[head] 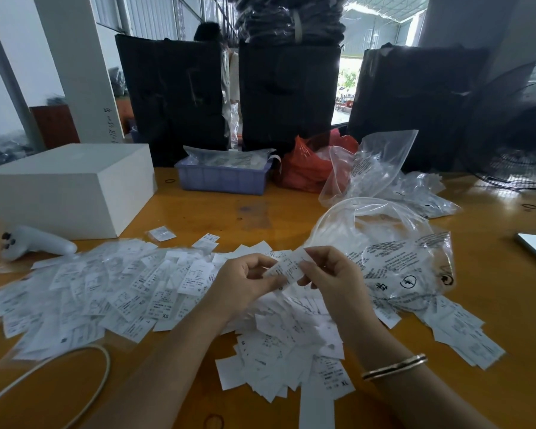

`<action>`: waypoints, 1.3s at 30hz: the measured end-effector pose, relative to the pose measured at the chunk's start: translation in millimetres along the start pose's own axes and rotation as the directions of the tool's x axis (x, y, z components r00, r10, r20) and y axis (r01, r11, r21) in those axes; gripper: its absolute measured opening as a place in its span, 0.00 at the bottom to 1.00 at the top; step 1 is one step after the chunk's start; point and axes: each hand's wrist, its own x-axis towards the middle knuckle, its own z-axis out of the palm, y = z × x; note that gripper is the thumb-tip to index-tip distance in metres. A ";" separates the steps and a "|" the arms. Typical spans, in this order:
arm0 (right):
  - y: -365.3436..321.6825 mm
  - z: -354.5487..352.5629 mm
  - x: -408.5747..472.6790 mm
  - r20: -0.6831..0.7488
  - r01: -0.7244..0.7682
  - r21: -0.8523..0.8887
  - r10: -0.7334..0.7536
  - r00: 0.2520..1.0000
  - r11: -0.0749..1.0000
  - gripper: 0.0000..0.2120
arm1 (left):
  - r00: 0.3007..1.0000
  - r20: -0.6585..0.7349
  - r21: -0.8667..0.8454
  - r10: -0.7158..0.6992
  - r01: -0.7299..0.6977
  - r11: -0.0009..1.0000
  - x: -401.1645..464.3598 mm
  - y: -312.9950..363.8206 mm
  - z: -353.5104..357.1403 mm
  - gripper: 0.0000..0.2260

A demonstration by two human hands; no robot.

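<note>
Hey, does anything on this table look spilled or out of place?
Yes: paper labels lie strewn in loose overlapping heaps across the table, and a crumpled clear bag sprawls over some.

We have a single view, from a wide-angle camera worn on the head. It faces forward and down over the tabletop. It sits close above the left hand and right hand, which lie low in the middle, and it reaches as far as the black bags at the far edge.
</note>
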 end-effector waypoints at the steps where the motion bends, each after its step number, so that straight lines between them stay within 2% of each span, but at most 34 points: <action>1: -0.3 -0.7 0.4 -0.014 0.005 0.018 -0.005 1.000 1.000 0.08 | 1.000 0.004 0.009 0.004 -0.004 1.000 0.3 0.0 -0.4 0.13; 4: 0.3 -0.9 -0.5 -0.019 0.041 -0.032 -0.042 0.999 0.999 0.09 | 1.000 -0.015 0.006 0.021 -0.021 1.000 1.3 -1.0 -0.9 0.12; 12: 3.3 8.1 -8.0 0.081 0.187 -0.244 -0.172 0.982 0.952 0.14 | 0.997 -0.077 -0.006 0.022 -0.023 1.000 1.1 -1.2 -0.5 0.11; 15: 3.7 10.5 -8.5 0.138 0.192 -0.232 -0.163 0.977 0.954 0.13 | 0.994 -0.110 -0.011 0.025 -0.026 1.000 2.3 -2.5 -2.1 0.05; 21: 5.1 11.9 -10.9 0.272 0.196 -0.192 -0.140 0.952 0.962 0.12 | 0.986 -0.165 -0.044 0.011 -0.019 0.999 2.1 0.3 -7.7 0.03; 23: 2.8 9.7 -9.2 0.238 0.230 -0.232 -0.173 0.956 0.945 0.13 | 0.962 -0.267 0.028 0.059 -0.054 0.998 2.4 2.7 -11.8 0.03; 25: -1.2 4.7 -2.8 0.136 0.230 -0.244 -0.202 0.970 0.942 0.13 | 0.906 -0.387 0.226 0.170 -0.086 0.970 3.5 3.6 -19.8 0.05; 28: -7.9 -11.5 14.6 -0.057 0.225 -0.301 -0.253 0.966 0.927 0.11 | 0.814 -0.462 0.558 0.353 -0.042 0.829 5.5 1.4 -34.7 0.06; 32: -11.9 -44.2 48.8 -0.202 0.208 -0.562 -0.377 0.904 0.800 0.11 | 0.754 -0.540 0.694 0.374 0.148 0.704 9.0 -7.5 -54.3 0.12; 34: -8.2 -62.3 70.0 -0.196 0.109 -0.715 -0.349 0.916 0.690 0.12 | 0.755 -0.560 0.726 0.339 0.251 0.640 8.7 -12.5 -61.6 0.13; 37: 7.6 -89.3 93.9 -0.117 -0.061 -0.915 -0.117 0.986 0.398 0.13 | 0.785 -0.561 0.787 0.261 0.409 0.462 7.4 -17.3 -65.0 0.14; 39: 17.3 -98.8 98.7 -0.096 -0.114 -0.972 0.095 0.991 0.207 0.09 | 0.791 -0.546 0.821 0.276 0.439 0.366 7.1 -17.4 -63.9 0.15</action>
